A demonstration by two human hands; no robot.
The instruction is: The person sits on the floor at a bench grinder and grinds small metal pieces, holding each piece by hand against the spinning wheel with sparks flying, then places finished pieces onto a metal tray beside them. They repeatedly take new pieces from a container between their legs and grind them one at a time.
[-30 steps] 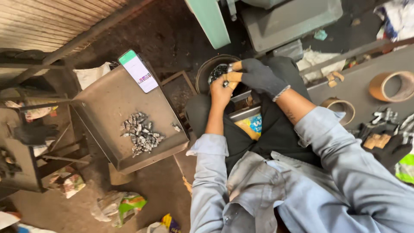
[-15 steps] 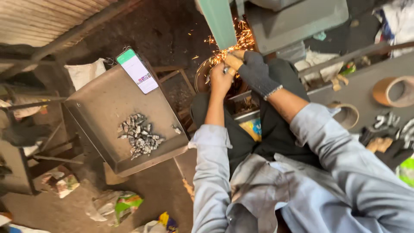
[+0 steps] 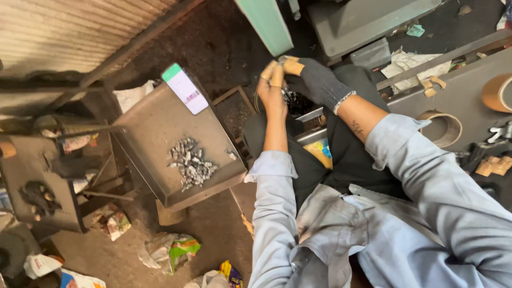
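My bare left hand (image 3: 271, 88) and my dark-gloved right hand (image 3: 316, 81) meet fingertip to fingertip just below a pale green machine part (image 3: 265, 24). Tan tape wraps the fingertips. Together they pinch a small metal piece that the fingers mostly hide. Right beneath the hands is a dark container of small metal pieces (image 3: 292, 101). To the left a tilted grey metal tray (image 3: 154, 125) carries a pile of shiny small metal pieces (image 3: 191, 162) and a phone with a lit screen (image 3: 185, 89).
A grey machine housing (image 3: 368, 21) stands behind the hands. The grey bench (image 3: 461, 93) on the right bears two tape rolls (image 3: 441, 128) (image 3: 498, 93) and small parts. Crumpled wrappers (image 3: 172, 249) litter the dirt floor; a corrugated wall (image 3: 69, 32) is upper left.
Half a second ago sparks flew where the hands pressed the piece to the machine; now no sparks show and the hands have drawn slightly back and down.
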